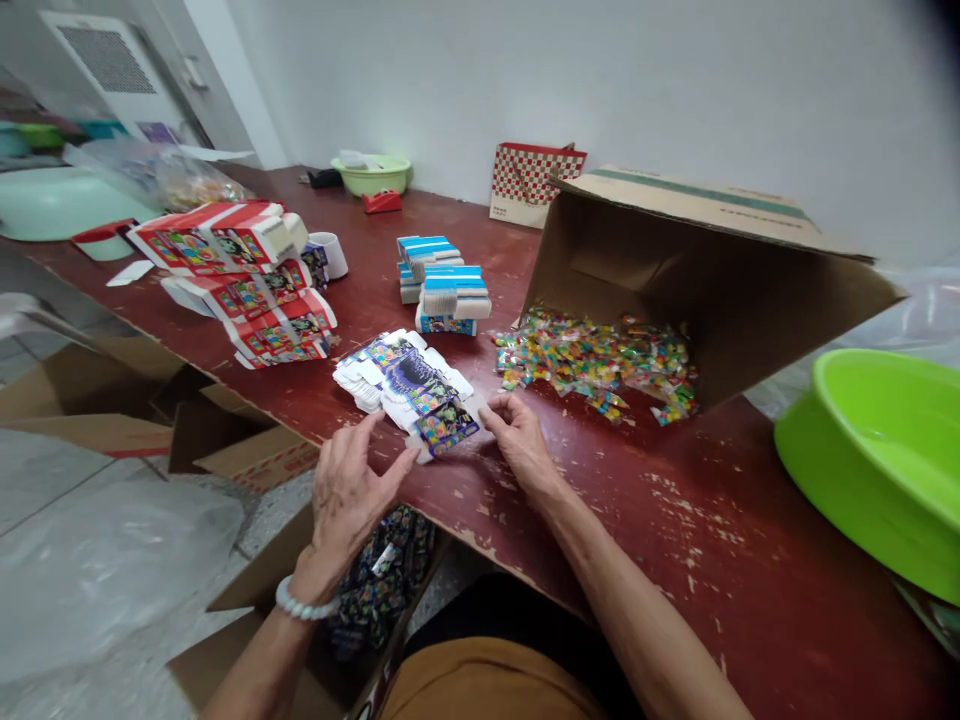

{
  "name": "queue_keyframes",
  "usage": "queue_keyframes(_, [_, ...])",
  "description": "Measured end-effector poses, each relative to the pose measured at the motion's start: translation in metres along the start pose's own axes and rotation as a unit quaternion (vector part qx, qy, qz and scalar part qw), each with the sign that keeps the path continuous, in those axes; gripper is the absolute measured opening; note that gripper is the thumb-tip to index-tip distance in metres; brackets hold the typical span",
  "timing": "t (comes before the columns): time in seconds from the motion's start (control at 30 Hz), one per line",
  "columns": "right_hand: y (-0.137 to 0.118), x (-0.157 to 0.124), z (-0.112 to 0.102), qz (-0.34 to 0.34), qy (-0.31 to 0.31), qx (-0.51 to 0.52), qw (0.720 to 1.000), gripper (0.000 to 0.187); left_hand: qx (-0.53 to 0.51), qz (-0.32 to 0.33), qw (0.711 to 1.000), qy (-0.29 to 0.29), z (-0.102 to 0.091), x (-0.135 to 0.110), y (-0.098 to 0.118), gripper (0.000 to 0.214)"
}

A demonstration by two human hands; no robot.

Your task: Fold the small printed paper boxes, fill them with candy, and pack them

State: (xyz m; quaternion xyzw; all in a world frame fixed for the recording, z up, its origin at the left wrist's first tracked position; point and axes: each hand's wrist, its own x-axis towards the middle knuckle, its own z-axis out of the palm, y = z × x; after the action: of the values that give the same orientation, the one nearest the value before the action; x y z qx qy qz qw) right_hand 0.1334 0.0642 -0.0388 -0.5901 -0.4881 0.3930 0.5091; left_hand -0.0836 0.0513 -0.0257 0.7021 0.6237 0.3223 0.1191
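Observation:
A flat printed carton blank (pixel 442 425), purple with colourful pictures, lies in front of me, partly over a stack of like blanks (pixel 364 388). My right hand (pixel 519 438) pinches a white flap at its right side between thumb and fingertips. My left hand (pixel 349 485) is at its left side, thumb and fingers apart. The left thumb tip touches or nearly touches a small white flap there. To the right of the blanks, a pile of small wrapped candies (pixel 592 360) spills from a cardboard box (pixel 637 240) lying on its side.
Bundled red cartons (pixel 255 285) stand left, blue bundles (pixel 450 285) behind. A green basin (pixel 847 430) sits at the right. Below the table edge, an open carton (pixel 247 600) holds dark small packets (pixel 386 570). A red tape dispenser (pixel 382 202) and checked bag (pixel 529 185) are farther back.

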Motion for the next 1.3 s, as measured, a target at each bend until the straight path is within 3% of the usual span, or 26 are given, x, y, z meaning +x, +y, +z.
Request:
queue_keyframes(0.07, [-0.012, -0.015, -0.013, -0.022, -0.075, 0.069, 0.994, 0.021, -0.181, -0.047, 0.976, -0.115, -0.01, -0.005, 0.014, 0.056])
queue_keyframes(0.1, [-0.018, -0.024, -0.019, -0.032, -0.119, 0.102, 0.987, 0.021, -0.284, -0.071, 0.931, -0.218, -0.014, -0.008, 0.022, 0.054])
queue_keyframes(0.17, [-0.029, -0.04, -0.028, -0.039, -0.187, 0.147, 0.971, 0.021, -0.438, -0.105, 0.782, -0.431, -0.018, -0.016, 0.038, 0.053])
queue_keyframes(0.2, [-0.033, -0.047, -0.032, -0.037, -0.202, 0.155, 0.966, 0.021, -0.48, -0.116, 0.705, -0.509, -0.018, -0.021, 0.046, 0.053])
queue_keyframes(0.23, [-0.035, -0.053, -0.035, -0.035, -0.209, 0.159, 0.964, 0.021, -0.507, -0.126, 0.645, -0.558, -0.017, -0.027, 0.052, 0.053])
queue_keyframes(0.27, [-0.037, -0.058, -0.038, -0.031, -0.21, 0.164, 0.963, 0.022, -0.527, -0.136, 0.606, -0.58, -0.014, -0.033, 0.057, 0.054])
queue_keyframes(0.33, [-0.037, -0.065, -0.042, -0.025, -0.202, 0.176, 0.963, 0.023, -0.556, -0.152, 0.583, -0.572, -0.009, -0.043, 0.065, 0.055])
queue_keyframes(0.47, [-0.037, -0.075, -0.048, -0.022, -0.177, 0.206, 0.962, 0.023, -0.565, -0.142, 0.616, -0.53, -0.002, -0.055, 0.072, 0.053])
queue_keyframes(0.6, [-0.046, -0.088, -0.054, -0.018, -0.145, 0.221, 0.964, 0.024, -0.518, -0.137, 0.694, -0.481, -0.005, -0.059, 0.085, 0.029])
queue_keyframes(0.7, [-0.05, -0.1, -0.056, -0.028, -0.117, 0.208, 0.971, 0.044, -0.503, -0.142, 0.747, -0.41, -0.005, -0.063, 0.096, 0.022])
queue_keyframes(0.73, [-0.05, -0.104, -0.055, -0.011, -0.131, 0.211, 0.969, 0.046, -0.504, -0.149, 0.757, -0.389, -0.003, -0.064, 0.098, 0.022])
queue_keyframes(0.83, [-0.045, -0.11, -0.051, 0.072, -0.191, 0.236, 0.95, 0.028, -0.509, -0.161, 0.767, -0.354, 0.004, -0.066, 0.102, 0.024])
queue_keyframes(0.9, [-0.042, -0.11, -0.049, 0.079, -0.149, 0.219, 0.961, 0.025, -0.5, -0.156, 0.781, -0.338, 0.008, -0.066, 0.101, 0.025])
queue_keyframes(1.0, [-0.041, -0.106, -0.049, 0.022, -0.045, 0.135, 0.99, 0.022, -0.501, -0.14, 0.81, -0.272, 0.009, -0.066, 0.101, 0.035])
queue_keyframes(1.13, [-0.037, -0.105, -0.046, 0.012, -0.022, 0.119, 0.993, 0.024, -0.512, -0.141, 0.831, -0.164, 0.005, -0.074, 0.105, 0.068])
queue_keyframes(1.23, [-0.031, -0.108, -0.038, 0.016, 0.001, 0.175, 0.984, 0.04, -0.488, -0.13, 0.853, -0.133, 0.0, -0.077, 0.11, 0.066])
queue_keyframes(1.3, [-0.028, -0.109, -0.035, 0.0, -0.001, 0.194, 0.981, 0.031, -0.482, -0.121, 0.858, -0.129, -0.002, -0.076, 0.109, 0.055])
